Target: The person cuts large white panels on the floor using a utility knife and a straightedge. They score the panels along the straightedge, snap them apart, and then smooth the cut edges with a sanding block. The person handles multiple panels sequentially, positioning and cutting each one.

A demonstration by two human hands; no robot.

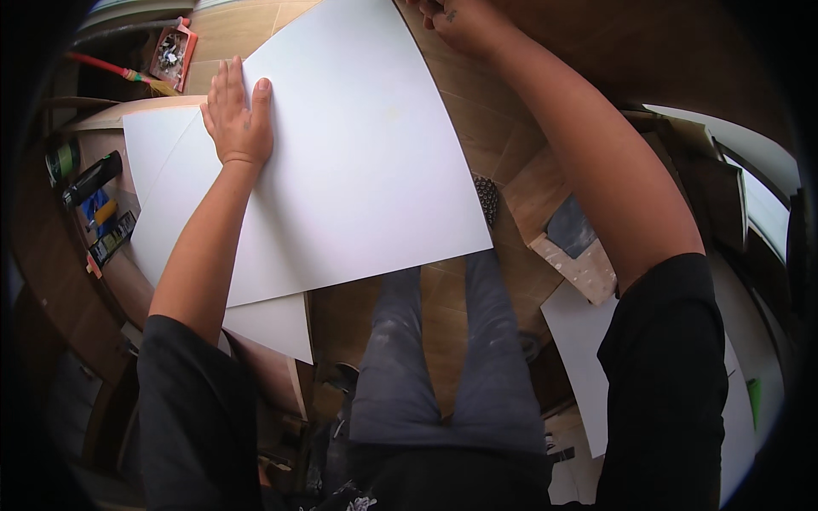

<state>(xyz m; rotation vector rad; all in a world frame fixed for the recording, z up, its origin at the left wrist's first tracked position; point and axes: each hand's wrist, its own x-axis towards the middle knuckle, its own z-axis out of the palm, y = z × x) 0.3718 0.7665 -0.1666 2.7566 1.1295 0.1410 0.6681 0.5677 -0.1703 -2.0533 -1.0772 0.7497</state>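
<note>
A large white sheet (366, 145), stiff and smooth, lies at an angle in front of me over another white panel (162, 170). My left hand (239, 119) rests open on the large sheet near its left edge, palm down, fingers pointing away and thumb apart. At the top of the view, beyond the sheet's far right edge, is my right hand (452, 21). Its fingers are curled and partly cut off by the frame, so what they hold cannot be made out.
A red dustpan (175, 55) with debris and a red-handled broom (111, 66) lie at far left. A black bottle (92, 177) and other containers sit left. Wooden pieces (545, 200) and a white panel (588, 349) are at right. Tiled floor (443, 298) shows around my legs.
</note>
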